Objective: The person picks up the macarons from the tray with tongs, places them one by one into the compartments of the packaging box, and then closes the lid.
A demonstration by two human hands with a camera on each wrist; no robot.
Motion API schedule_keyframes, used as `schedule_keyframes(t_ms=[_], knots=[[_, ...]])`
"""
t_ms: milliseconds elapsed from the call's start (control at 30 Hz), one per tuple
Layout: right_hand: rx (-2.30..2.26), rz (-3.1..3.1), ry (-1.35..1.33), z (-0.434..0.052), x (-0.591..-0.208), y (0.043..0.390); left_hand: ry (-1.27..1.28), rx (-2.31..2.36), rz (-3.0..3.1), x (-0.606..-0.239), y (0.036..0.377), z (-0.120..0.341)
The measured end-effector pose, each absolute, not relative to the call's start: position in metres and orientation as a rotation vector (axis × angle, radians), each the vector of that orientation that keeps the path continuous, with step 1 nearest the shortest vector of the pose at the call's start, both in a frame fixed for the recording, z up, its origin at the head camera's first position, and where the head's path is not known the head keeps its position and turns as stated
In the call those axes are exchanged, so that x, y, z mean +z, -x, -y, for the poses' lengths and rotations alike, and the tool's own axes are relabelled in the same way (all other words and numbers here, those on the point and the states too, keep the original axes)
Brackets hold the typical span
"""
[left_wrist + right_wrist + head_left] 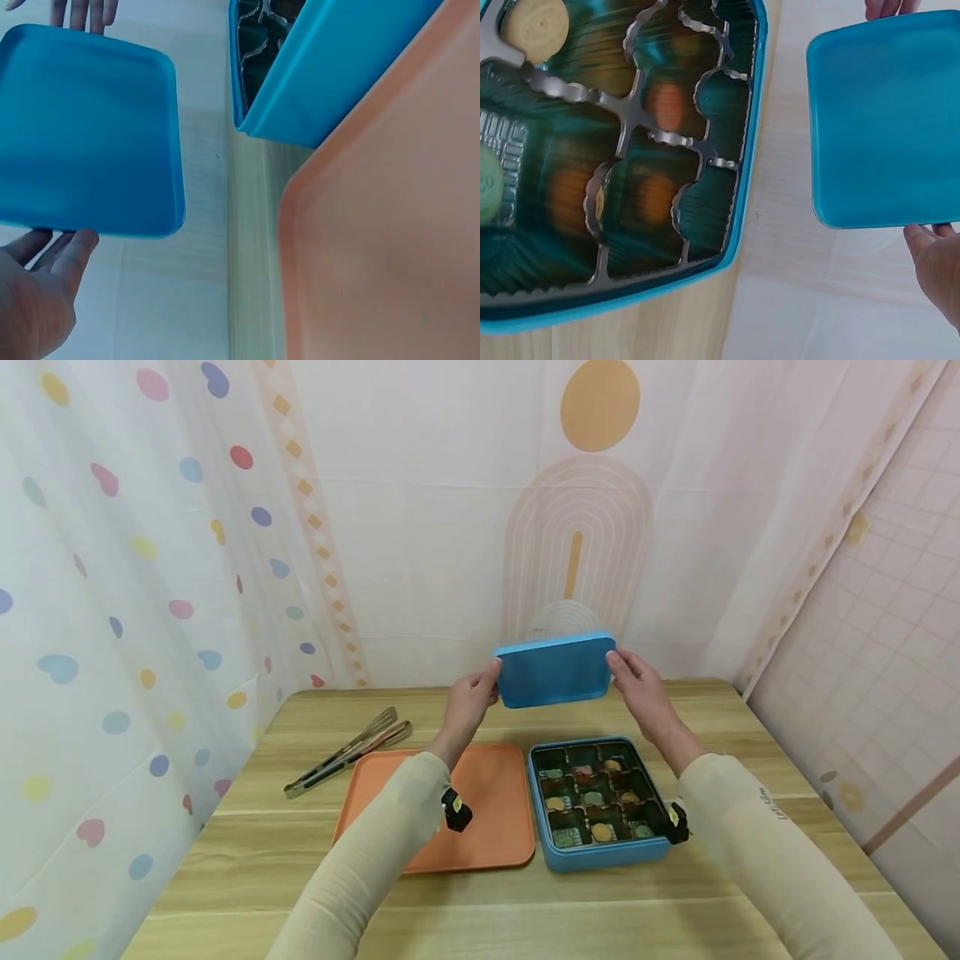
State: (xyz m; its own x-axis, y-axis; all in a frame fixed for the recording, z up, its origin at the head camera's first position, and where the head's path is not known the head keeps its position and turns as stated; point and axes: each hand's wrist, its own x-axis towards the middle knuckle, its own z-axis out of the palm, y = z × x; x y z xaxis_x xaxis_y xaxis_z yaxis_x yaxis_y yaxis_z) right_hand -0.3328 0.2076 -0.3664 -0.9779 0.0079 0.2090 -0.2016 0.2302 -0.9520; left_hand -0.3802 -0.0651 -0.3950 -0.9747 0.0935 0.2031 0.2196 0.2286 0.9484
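Both hands hold a blue lid (557, 672) in the air, tilted, beyond the box near the back of the table. My left hand (470, 700) grips its left edge with the thumb on the near face. My right hand (640, 689) pinches the opposite edge. Below stands a blue box (606, 857), uncovered, with a dark divided insert (622, 112). Its compartments hold small round cookies, among them a pale yellow cookie (536, 30) and a green cookie (487, 184).
Left of the box an orange tray (491, 806) lies flat, partly under the left forearm. Metal tongs (348, 756) lie beyond the tray's left corner. A patterned curtain (420, 527) hangs behind the wooden table (247, 860).
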Motion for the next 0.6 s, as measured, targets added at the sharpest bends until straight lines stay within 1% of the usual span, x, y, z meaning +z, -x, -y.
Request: schedule_keyframes(t_ms=[133,333,433,600], knots=[[1.817,2.367,-0.2,-0.21,-0.369,0.332,0.256,-1.915,2.346,-0.395,0.379,0.062],[1.828,2.392,-0.247,-0.209,-0.374,0.327,0.152,-1.859,2.367,-0.397,0.376,0.06],[1.874,2.374,-0.284,-0.209,-0.376,0.325,0.185,-1.841,2.348,-0.398,0.375,0.06],[1.885,2.43,-0.25,-0.209,-0.378,0.321,0.304,-1.798,2.3,-0.403,0.374,0.061]])
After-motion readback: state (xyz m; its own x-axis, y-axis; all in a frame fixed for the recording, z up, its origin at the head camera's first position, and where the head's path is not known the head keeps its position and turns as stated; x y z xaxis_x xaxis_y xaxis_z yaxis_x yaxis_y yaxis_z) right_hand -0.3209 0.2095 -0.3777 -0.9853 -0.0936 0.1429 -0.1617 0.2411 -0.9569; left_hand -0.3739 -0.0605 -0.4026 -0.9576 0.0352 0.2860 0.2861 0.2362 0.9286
